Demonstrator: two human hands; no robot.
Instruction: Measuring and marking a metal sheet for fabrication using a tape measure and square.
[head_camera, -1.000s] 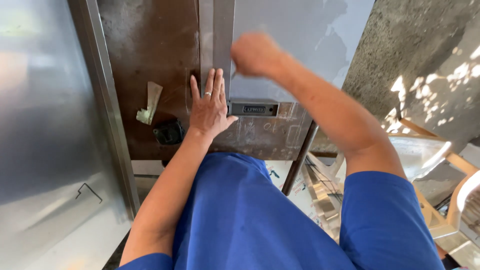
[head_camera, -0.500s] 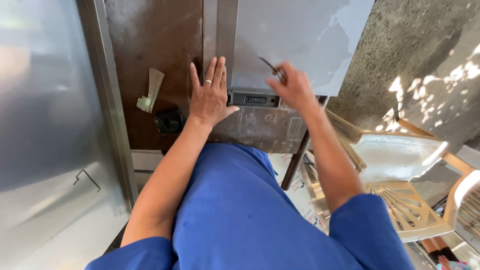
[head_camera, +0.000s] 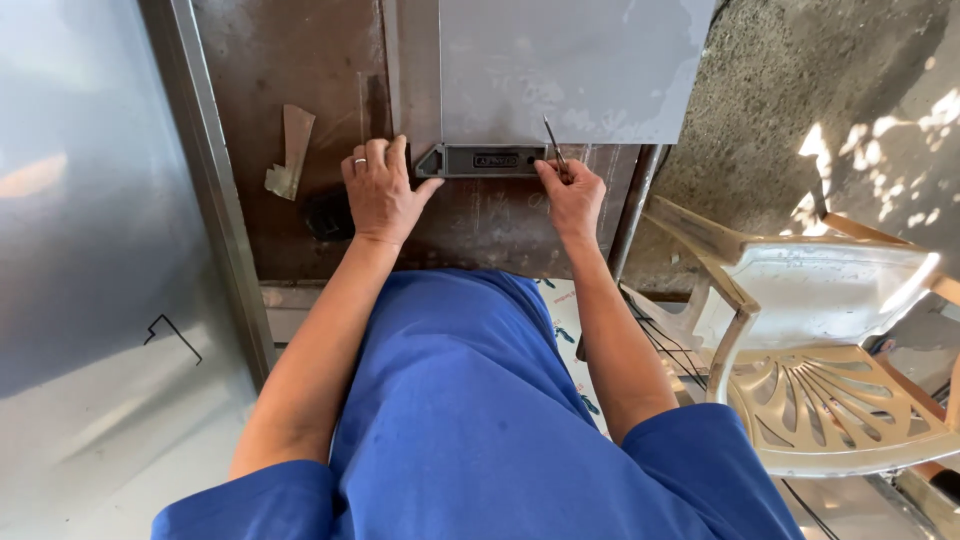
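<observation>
A grey metal sheet (head_camera: 570, 65) lies on a rusty brown worktable (head_camera: 280, 80). Along the sheet's near edge rests a dark square tool (head_camera: 485, 160). My left hand (head_camera: 382, 190) lies flat on the table, fingers pressed against the tool's left end, a ring on one finger. My right hand (head_camera: 572, 192) grips a thin metal scriber (head_camera: 553, 140) with its tip at the sheet's near edge, just right of the tool.
A large shiny metal sheet (head_camera: 90, 250) leans at the left behind a steel frame bar (head_camera: 210, 190). A scrap of tape (head_camera: 290, 150) sticks to the table. A white plastic chair (head_camera: 830, 330) stands at the right on rough concrete ground (head_camera: 790, 110).
My right hand came down from above the sheet to its near edge with the scriber. My left hand slid right, up against the square tool.
</observation>
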